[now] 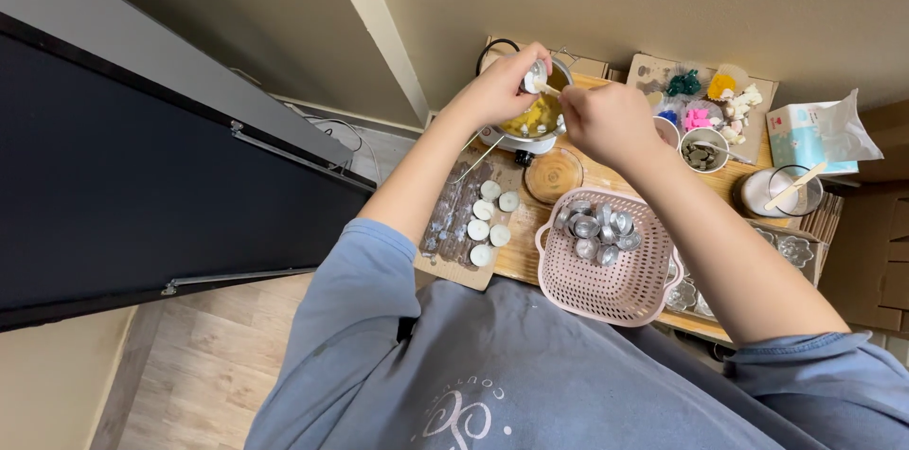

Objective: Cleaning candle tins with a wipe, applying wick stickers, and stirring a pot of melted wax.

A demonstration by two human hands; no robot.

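Over a small metal pot of yellow melted wax, the left hand is closed around a little white candle, while the right hand curls tight just beside it; what it pinches cannot be told. Near on the wooden tabletop sit a pink ribbed plastic basket of shiny round metal cups, flat white wax discs and a round glass lid.

A pink basket of metal cups sits beside white wax discs.
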